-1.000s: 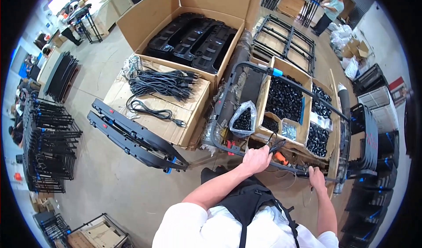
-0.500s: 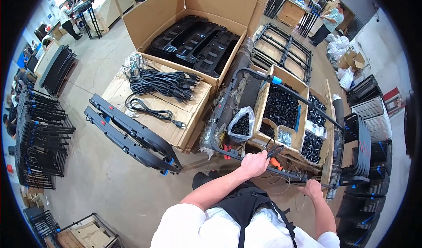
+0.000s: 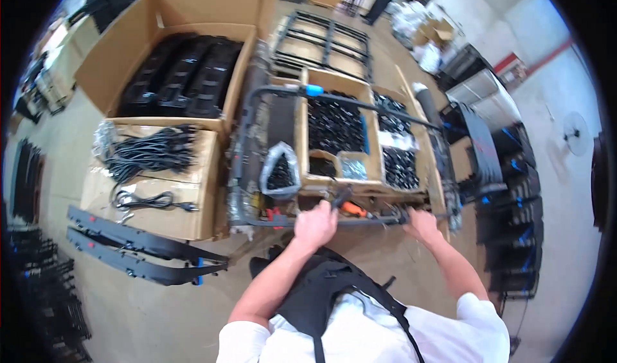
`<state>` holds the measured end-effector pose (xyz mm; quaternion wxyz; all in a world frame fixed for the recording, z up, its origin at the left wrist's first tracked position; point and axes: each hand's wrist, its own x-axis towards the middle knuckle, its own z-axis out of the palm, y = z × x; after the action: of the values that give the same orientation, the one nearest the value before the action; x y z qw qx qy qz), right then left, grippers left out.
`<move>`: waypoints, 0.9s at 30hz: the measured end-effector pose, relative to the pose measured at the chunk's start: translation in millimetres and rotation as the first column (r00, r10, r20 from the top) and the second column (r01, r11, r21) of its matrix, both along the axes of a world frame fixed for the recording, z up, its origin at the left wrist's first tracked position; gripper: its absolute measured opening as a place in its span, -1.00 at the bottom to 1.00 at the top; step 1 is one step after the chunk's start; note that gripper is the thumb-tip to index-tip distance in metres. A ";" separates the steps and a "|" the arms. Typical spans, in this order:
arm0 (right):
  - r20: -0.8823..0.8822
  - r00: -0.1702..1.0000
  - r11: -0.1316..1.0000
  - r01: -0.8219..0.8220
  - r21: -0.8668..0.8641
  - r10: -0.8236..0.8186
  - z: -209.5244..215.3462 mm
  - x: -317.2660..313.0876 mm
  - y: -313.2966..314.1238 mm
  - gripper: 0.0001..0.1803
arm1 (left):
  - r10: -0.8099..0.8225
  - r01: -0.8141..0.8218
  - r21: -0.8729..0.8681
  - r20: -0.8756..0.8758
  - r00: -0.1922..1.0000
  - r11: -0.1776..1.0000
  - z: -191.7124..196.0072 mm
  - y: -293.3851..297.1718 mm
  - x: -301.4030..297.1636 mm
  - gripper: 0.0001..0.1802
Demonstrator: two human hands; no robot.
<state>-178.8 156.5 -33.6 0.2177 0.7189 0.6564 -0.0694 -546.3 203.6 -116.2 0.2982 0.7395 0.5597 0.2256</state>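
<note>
Left hand (image 3: 315,225): clamped over the near handle bar (image 3: 283,221) of the cart (image 3: 247,144), knuckles up
Right hand (image 3: 421,225): wrapped on the same bar near its right end; the two hands sit well apart
Cart load: open cardboard trays of small black parts (image 3: 334,128); a clear bag of parts (image 3: 281,170) at the left; an orange-handled tool (image 3: 353,210) just beside the left hand
Surroundings: flat box of black cables (image 3: 151,157) left of the cart; two long black rails (image 3: 138,254) on the floor
Handling: judged best steered with even pressure from both hands; keep clear of the rails
</note>
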 end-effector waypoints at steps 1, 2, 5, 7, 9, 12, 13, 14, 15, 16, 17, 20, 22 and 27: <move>-0.008 0.999 0.999 -0.049 -0.019 0.048 4.1 -0.8 -4.7 -0.60 | -0.013 0.013 -0.019 0.003 1.000 1.000 5.6 -2.1 3.3 -0.65; -0.028 0.995 0.994 -0.100 -0.032 0.099 0.5 2.0 -6.1 -0.63 | -0.023 0.023 -0.033 -0.005 1.000 0.999 12.5 1.7 2.2 -0.65; 0.131 0.989 0.977 -0.033 -0.210 0.062 -8.9 22.8 6.8 -0.69 | -0.065 0.066 -0.095 0.015 0.998 0.993 20.4 6.2 3.5 -0.63; -0.011 0.997 0.992 -0.082 -0.098 0.081 20.1 -21.6 19.5 -0.73 | -0.050 0.052 -0.116 0.020 0.999 0.992 15.2 8.2 2.5 -0.63; -0.071 0.991 0.993 -0.116 -0.025 0.114 5.4 -5.0 3.4 -0.70 | -0.040 0.043 -0.109 0.027 0.999 0.993 18.0 9.7 6.6 -0.63; -0.096 0.991 0.991 -0.106 -0.087 0.098 2.7 -3.6 1.3 -0.62 | -0.064 0.064 0.003 -0.020 0.998 0.998 13.0 2.5 6.6 -0.68; -0.090 0.995 0.992 -0.055 -0.113 0.045 0.5 -2.5 7.2 -0.61 | -0.047 0.047 0.004 -0.011 0.999 0.999 10.6 5.3 7.9 -0.69; -0.078 0.997 0.991 0.000 -0.135 -0.010 -0.2 0.1 10.0 -0.60 | -0.048 0.048 0.006 -0.008 0.999 0.999 10.5 5.7 8.5 -0.69; -0.074 0.997 0.991 0.001 -0.132 -0.011 -2.6 2.3 9.0 -0.60 | -0.045 0.045 0.008 -0.010 0.999 0.999 10.7 6.1 8.4 -0.68; -0.055 0.997 0.988 0.040 -0.146 -0.048 -5.2 3.1 7.0 -0.56 | -0.040 0.040 0.010 -0.012 0.999 0.999 11.4 6.4 8.7 -0.68; -0.039 0.996 0.985 0.076 -0.155 -0.083 -8.4 2.0 7.3 -0.47 | -0.038 0.039 0.019 -0.011 0.999 0.999 12.0 6.9 8.1 -0.68; -0.146 0.828 0.825 0.489 -0.283 -0.541 13.3 -22.9 26.9 -0.21 | -0.033 0.033 0.033 -0.006 0.999 0.999 10.7 5.4 2.9 -0.67; -0.044 0.930 0.928 0.359 -0.101 -0.365 1.2 -10.6 10.4 -0.29 | -0.070 0.071 -0.098 0.014 0.997 0.993 20.7 8.0 5.1 -0.62; -0.251 0.963 0.990 0.117 0.074 -0.095 -10.9 -11.2 2.3 -0.49 | -0.055 0.056 -0.080 0.026 0.998 0.995 23.2 5.3 1.3 -0.64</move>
<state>-190.0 158.7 -44.5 0.0986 0.7478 0.6412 -0.1408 -545.1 208.9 -93.0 0.3405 0.7395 0.5440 0.2033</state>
